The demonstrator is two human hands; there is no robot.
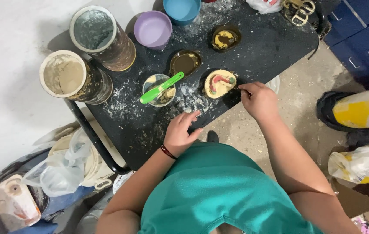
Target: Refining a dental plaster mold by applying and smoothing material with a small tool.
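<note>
Pinching shut at the edge of the small round yellowish mould with a pink arch inside [219, 83] on the black powder-dusted surface [271, 43], the right hand [258, 100] works while the left hand [182, 132] rests loosely open nearby; the mould looks light, stiff and brittle, best held by its rim.

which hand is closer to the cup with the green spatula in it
Left. The left hand rests on the black table just below the cup holding the green spatula. The right hand is farther right, beyond the round yellow mould, its fingers at the mould's edge.
</note>
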